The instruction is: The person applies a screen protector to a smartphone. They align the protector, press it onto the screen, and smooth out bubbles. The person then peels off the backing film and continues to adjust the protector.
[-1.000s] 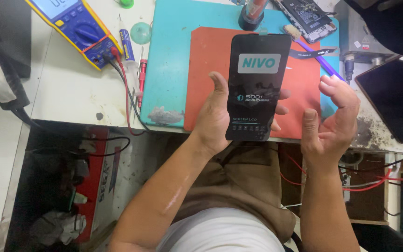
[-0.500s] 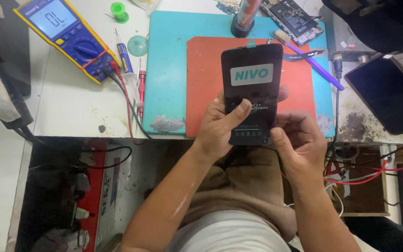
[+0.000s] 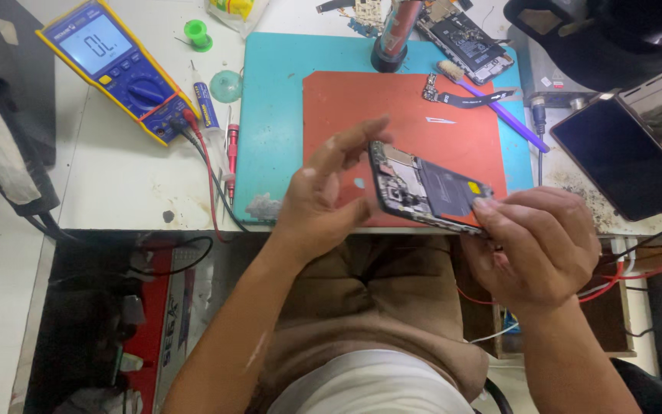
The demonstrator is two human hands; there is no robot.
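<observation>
Opened phone (image 3: 429, 188) held tilted, internals exposed, between left hand (image 3: 325, 201) and right hand (image 3: 539, 239), above the red mat (image 3: 415, 115); multimeter (image 3: 116, 67) far left.

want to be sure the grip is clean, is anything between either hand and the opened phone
Nothing visible. The left hand and the right hand both touch the opened phone directly, one at each end, holding it above the red mat.

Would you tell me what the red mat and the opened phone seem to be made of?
Red mat: probably silicone or rubber, with a matte, glare-free surface lying flat. Opened phone: dark frame, likely plastic or metal, around exposed circuit parts and a flat dark battery; the exact material is unclear.
</observation>
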